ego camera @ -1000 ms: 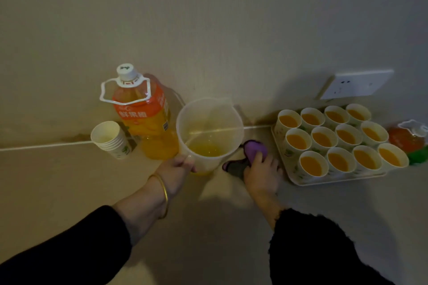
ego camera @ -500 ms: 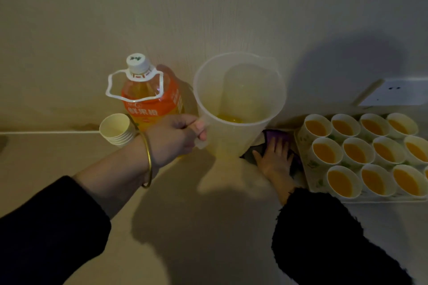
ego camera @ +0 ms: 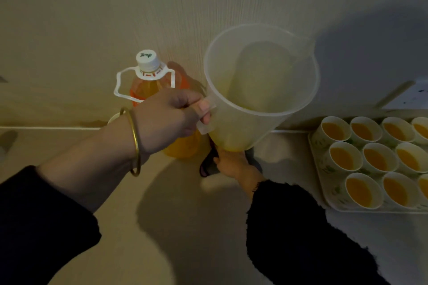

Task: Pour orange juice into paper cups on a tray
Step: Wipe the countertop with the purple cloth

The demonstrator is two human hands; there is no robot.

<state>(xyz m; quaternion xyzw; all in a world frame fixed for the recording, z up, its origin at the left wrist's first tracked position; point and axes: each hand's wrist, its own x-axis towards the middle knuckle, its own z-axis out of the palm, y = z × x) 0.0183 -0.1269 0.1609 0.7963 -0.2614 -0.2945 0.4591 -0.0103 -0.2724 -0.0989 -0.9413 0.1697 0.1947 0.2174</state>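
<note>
Head view: the left hand (ego camera: 166, 118), with a thin gold bangle (ego camera: 135, 141) on its wrist and a dark sleeve behind, has its fingers clenched round the handle of a translucent plastic measuring jug (ego camera: 259, 85). The jug is held above the beige worktop (ego camera: 180, 227), its wide mouth tipped toward the camera, and a little orange juice (ego camera: 231, 146) pools in its base. Just below the jug, the right hand (ego camera: 231, 164) rests palm down on a dark cloth (ego camera: 206, 170). Its fingers are hidden under the jug's base, so I cannot tell whether they grip the cloth. Left of the jug, behind the left hand, stands a large clear bottle of orange juice (ego camera: 148, 81) with a white cap and a white carry loop. Right of the jug and lower, a pale tray (ego camera: 324, 203) holds rows of white paper cups (ego camera: 345, 158) filled with juice. Behind the jug rises a plain cream wall (ego camera: 92, 18).
</note>
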